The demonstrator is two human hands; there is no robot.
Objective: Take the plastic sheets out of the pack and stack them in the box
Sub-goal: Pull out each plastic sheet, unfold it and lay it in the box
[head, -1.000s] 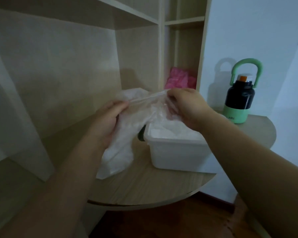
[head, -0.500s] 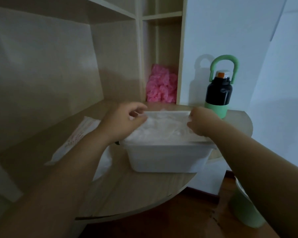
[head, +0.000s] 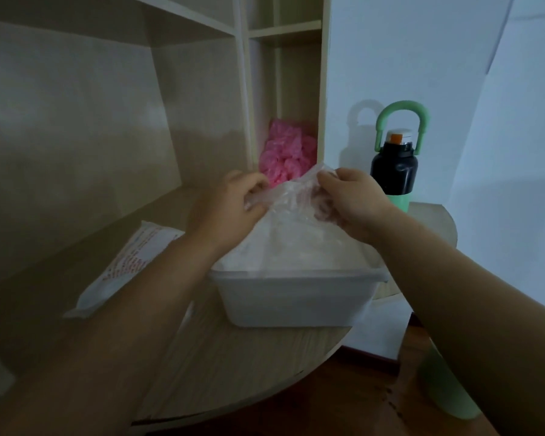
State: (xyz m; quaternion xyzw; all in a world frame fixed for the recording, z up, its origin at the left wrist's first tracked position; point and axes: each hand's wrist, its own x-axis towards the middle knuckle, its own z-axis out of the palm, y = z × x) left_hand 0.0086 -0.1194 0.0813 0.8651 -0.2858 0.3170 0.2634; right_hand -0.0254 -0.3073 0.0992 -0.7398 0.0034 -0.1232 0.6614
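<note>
Here, left hand [head: 225,212], right hand [head: 354,201] pinching 1 sheet [head: 291,199] (1 box [head: 296,298], 1 pack [head: 128,267])

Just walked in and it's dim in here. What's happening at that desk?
A person is holding a plastic sheet by its top edge, pinched between the left hand and the right hand, just above the white box. The box already contains a pile of sheets. The pack lies on the desk to the left, with neither hand on it.
</note>
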